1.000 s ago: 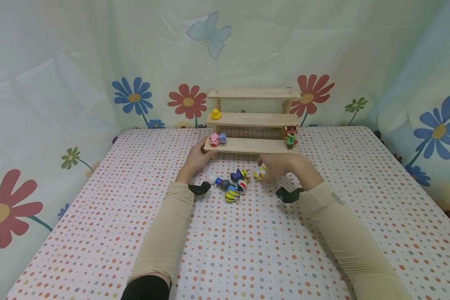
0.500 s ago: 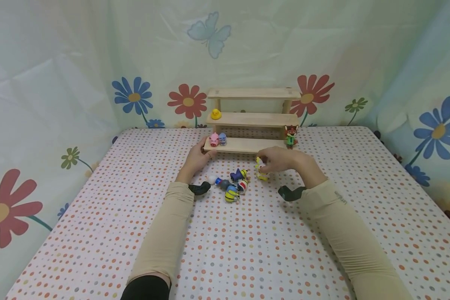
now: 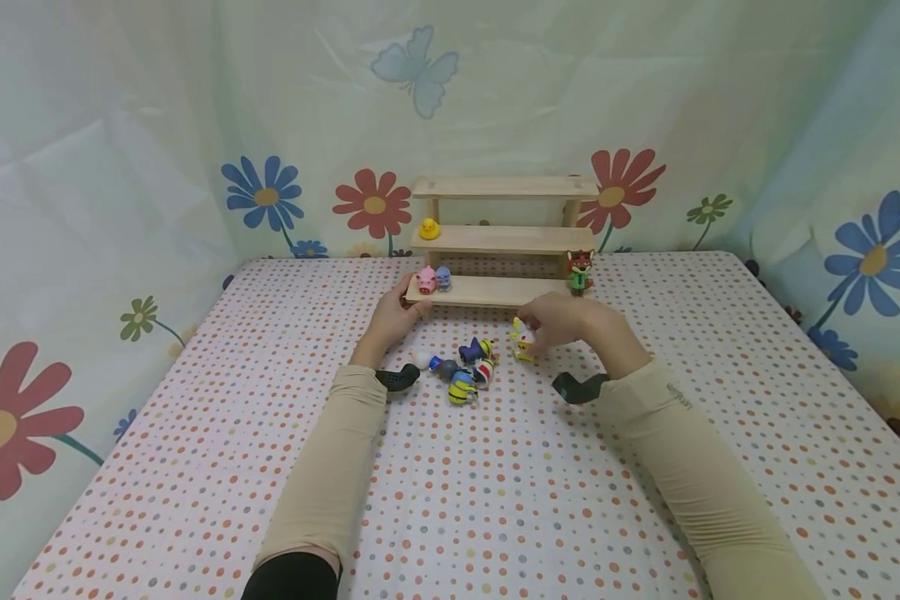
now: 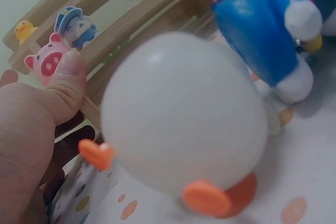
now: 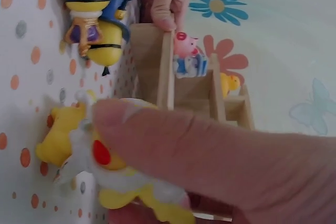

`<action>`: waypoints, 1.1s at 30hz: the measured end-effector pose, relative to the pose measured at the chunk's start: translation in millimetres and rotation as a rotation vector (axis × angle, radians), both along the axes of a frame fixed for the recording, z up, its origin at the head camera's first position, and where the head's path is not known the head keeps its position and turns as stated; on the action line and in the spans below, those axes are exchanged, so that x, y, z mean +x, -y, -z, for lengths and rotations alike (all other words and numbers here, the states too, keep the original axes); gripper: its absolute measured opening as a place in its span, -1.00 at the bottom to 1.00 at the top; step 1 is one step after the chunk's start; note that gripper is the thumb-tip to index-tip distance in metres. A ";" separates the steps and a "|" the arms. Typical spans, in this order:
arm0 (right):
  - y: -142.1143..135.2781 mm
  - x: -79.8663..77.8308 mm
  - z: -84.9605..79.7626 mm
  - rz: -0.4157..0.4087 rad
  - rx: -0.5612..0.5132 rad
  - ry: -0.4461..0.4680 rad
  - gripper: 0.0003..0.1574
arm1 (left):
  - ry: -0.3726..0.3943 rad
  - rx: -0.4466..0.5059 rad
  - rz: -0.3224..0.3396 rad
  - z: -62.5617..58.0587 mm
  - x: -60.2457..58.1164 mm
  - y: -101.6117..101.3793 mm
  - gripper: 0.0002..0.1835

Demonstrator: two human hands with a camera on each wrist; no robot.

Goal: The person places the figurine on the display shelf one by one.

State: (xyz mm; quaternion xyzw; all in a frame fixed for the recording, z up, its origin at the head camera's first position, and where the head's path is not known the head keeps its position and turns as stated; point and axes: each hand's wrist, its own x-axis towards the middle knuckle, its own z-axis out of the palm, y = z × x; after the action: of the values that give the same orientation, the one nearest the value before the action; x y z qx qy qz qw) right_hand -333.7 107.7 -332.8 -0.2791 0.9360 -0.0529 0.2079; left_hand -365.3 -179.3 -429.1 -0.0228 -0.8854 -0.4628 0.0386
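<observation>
My left hand (image 3: pixel 392 321) grips the left end of the lowest step of a three-tier wooden shelf (image 3: pixel 506 292), its thumb beside a pink pig figurine (image 4: pixel 48 59). In front of the shelf's right half, my right hand (image 3: pixel 566 321) pinches a yellow-and-white figurine (image 3: pixel 521 342) between thumb and fingers. The right wrist view shows this figurine's yellow body (image 5: pixel 60 135) and a red cheek close up; the thumb hides part of it. It stands roughly upright, low over the tablecloth.
Several figurines lie clustered between the hands, among them a blue-and-yellow one (image 3: pixel 461 387) and a white round one with orange feet (image 4: pixel 184 108). On the shelf stand a blue-capped figurine (image 3: pixel 443 279), a yellow duck (image 3: pixel 430 229) and a fox (image 3: pixel 580 271).
My right hand has risen slightly and now pinches the yellow-and-white figurine, which was lying down a second ago and has tipped upright. The left hand has stayed on the shelf.
</observation>
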 end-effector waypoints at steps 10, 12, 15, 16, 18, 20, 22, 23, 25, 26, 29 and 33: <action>2.4 2.0 2.5 0.060 0.038 0.018 -0.27 | -0.011 0.001 0.003 0.4 -0.4 0.8 -0.13; 2.6 1.8 1.6 0.062 0.039 0.015 -0.30 | -0.011 0.002 0.004 -0.2 -0.4 0.7 -0.12; 2.7 1.7 1.1 0.069 0.041 0.016 -0.30 | -0.009 -0.001 0.004 -0.1 -0.8 1.4 -0.11; 2.8 1.6 1.2 0.069 0.041 0.016 -0.31 | -0.008 -0.003 0.004 0.0 -0.9 1.6 -0.11; 2.8 1.6 1.3 0.073 0.040 0.017 -0.31 | -0.005 -0.006 0.003 0.3 -1.2 2.0 -0.11; 3.0 1.3 2.0 0.076 0.041 0.019 -0.28 | -0.002 -0.009 0.000 0.8 -1.6 2.5 -0.10; 3.3 1.0 2.5 0.076 0.042 0.024 -0.25 | -0.001 -0.012 -0.001 1.1 -1.6 2.8 -0.10; 3.3 0.7 2.9 0.075 0.044 0.025 -0.24 | 0.000 -0.014 -0.002 1.3 -1.6 3.0 -0.10; 3.5 0.6 3.1 0.072 0.048 0.029 -0.24 | 0.001 -0.014 -0.003 1.8 -1.9 3.2 -0.10; 3.4 0.4 3.2 0.070 0.049 0.031 -0.25 | 0.001 -0.017 -0.003 1.9 -2.1 3.2 -0.09; 3.0 0.3 2.9 0.066 0.051 0.033 -0.26 | 0.000 -0.014 -0.005 2.2 -2.5 2.6 -0.09; 2.3 0.2 3.1 0.063 0.049 0.033 -0.24 | -0.002 -0.010 -0.001 2.7 -2.5 1.7 -0.11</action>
State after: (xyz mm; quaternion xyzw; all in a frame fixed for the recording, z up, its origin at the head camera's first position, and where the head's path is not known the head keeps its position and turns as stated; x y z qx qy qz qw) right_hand -333.5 105.4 -335.9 -0.2435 0.9417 -0.0409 0.2285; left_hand -367.8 -181.0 -431.8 -0.0228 -0.8877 -0.4582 0.0397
